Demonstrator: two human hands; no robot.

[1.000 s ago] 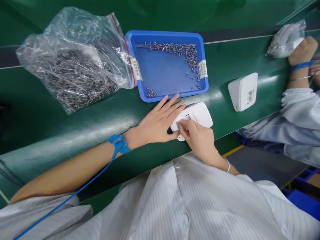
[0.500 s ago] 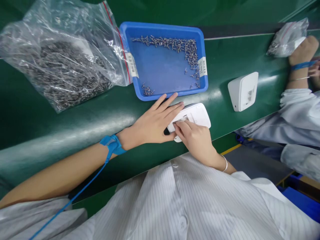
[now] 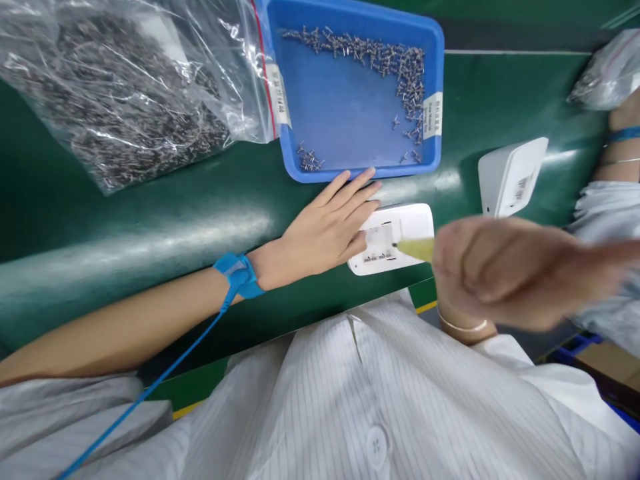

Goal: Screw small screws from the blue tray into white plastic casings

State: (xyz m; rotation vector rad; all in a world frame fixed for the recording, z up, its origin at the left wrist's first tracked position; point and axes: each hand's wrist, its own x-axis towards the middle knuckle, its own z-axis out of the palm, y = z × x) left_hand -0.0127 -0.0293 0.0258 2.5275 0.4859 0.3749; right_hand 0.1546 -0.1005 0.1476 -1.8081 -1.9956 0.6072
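A worker in a white striped smock leans over a green tabletop (image 3: 150, 220), both hands at a small white device (image 3: 400, 237) that lies flat near the tabletop's front edge. The left hand (image 3: 325, 230), fingers stretched out flat and closing on nothing, rests palm down with its fingertips touching the device's left end. A blue wrist strap (image 3: 237, 275) circles that wrist, its cord trailing down across the smock.

The right hand (image 3: 500, 270) hovers raised and blurred just to the right of the device, its grip curled closed around a yellowish tool (image 3: 417, 249), whose tip points at the device's near face, beside a row of small ports. Whether the tip touches the device cannot be told through the blur. A thin bracelet (image 3: 463, 327) shows at that wrist.

Just beyond the left hand's fingertips sits a blue tray (image 3: 435, 40) with small metal screws (image 3: 380, 60) scattered along its far and right sides. To the left of the tray lies a large clear zip bag (image 3: 125, 87) filled with more metal parts. Past the right hand, a second white device (image 3: 513, 175) stands on the tabletop. At the far right edge, a co-worker's sleeve (image 3: 600, 200) and a smaller clear bag (image 3: 607, 73) come into view.
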